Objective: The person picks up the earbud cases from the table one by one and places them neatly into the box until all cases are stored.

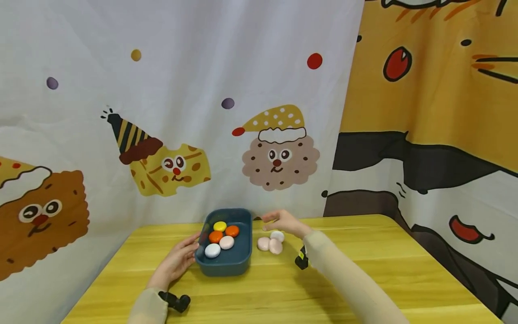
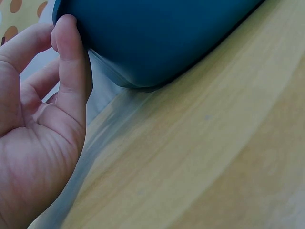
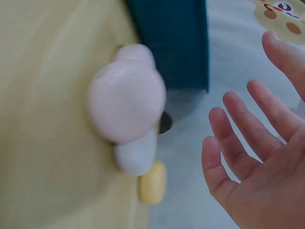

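A dark blue rectangular bin (image 1: 238, 257) stands on the table, with several smooth, rounded candy-like pieces inside: yellow (image 1: 220, 226), orange (image 1: 232, 231), pale pink (image 1: 227, 242) and white (image 1: 212, 250). My left hand (image 1: 178, 259) rests against its left side, thumb (image 2: 67, 43) and fingertips touching the wall near the rim. Right of the bin, two pale pink pieces (image 3: 126, 102) and a white one (image 3: 136, 155) lie together. Beyond these, the right wrist view shows a yellow piece (image 3: 152, 183), hidden in the head view. Over this group hovers my right hand (image 1: 285, 222), fingers spread and holding nothing.
The yellow wood-grain table (image 1: 259, 299) ends at a printed cloth (image 1: 194, 90) hanging behind it. Another printed cloth (image 1: 429, 103) hangs along the right side. Black camera mounts (image 1: 175, 301) sit on both wrists.
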Tool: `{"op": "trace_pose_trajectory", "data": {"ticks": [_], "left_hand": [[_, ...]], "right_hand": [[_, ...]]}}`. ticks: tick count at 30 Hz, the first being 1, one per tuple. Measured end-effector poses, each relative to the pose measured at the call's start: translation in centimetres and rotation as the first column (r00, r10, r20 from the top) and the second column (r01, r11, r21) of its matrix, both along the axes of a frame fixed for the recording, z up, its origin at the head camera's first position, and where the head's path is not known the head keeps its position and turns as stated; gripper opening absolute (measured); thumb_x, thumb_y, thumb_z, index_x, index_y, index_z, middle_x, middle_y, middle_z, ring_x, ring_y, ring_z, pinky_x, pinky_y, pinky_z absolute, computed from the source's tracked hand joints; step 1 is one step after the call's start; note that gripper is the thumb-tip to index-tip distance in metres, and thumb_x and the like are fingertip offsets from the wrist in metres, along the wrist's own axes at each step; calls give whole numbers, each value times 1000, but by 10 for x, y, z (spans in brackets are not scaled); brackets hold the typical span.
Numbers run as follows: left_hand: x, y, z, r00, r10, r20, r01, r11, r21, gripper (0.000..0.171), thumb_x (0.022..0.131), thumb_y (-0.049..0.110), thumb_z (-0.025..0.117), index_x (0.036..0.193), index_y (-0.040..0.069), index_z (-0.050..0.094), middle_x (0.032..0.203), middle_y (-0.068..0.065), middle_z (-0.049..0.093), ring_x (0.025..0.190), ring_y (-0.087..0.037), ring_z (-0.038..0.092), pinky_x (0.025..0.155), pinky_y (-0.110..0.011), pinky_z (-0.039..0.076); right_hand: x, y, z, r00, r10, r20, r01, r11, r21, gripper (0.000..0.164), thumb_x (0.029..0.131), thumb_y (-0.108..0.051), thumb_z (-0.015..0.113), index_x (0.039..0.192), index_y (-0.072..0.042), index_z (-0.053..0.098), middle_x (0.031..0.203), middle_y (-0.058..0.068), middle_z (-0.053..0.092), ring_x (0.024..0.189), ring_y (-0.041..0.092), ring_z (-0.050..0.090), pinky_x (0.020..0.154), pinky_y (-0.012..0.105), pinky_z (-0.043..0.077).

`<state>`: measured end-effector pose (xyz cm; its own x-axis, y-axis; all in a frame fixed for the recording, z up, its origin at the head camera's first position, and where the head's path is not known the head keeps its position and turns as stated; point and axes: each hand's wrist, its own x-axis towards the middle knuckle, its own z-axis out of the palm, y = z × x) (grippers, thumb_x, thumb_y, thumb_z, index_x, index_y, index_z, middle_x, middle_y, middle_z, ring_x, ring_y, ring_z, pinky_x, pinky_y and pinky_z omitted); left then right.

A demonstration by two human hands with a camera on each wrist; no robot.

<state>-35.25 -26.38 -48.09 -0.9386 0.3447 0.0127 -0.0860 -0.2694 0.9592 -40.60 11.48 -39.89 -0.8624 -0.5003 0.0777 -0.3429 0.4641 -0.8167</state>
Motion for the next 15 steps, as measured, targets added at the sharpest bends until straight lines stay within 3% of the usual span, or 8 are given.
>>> {"op": "trace_pose_trajectory", "data": {"ticks": [8, 15], "left_hand": [[1, -1, 0, 1000, -4, 17, 4, 1000, 25, 59, 102, 11, 50, 154, 7, 24, 103, 1, 64, 76, -7, 60, 68, -20, 51], [0, 0, 0, 1000, -24, 8, 24, 998, 55, 60, 103, 8, 47, 154, 2, 18, 93, 2, 65, 74, -7, 61, 66, -19, 52]], "right_hand": [[13, 25, -30, 992, -102, 75, 106, 993, -58, 45, 86, -21, 73, 125, -3, 63, 125, 15, 61, 111, 25, 56, 94, 52, 45], [23, 32, -47, 992, -91, 83, 96, 993, -63, 42, 85, -20, 75, 122, -2, 66, 125, 12, 62, 121, 31, 50, 103, 55, 35]]}}
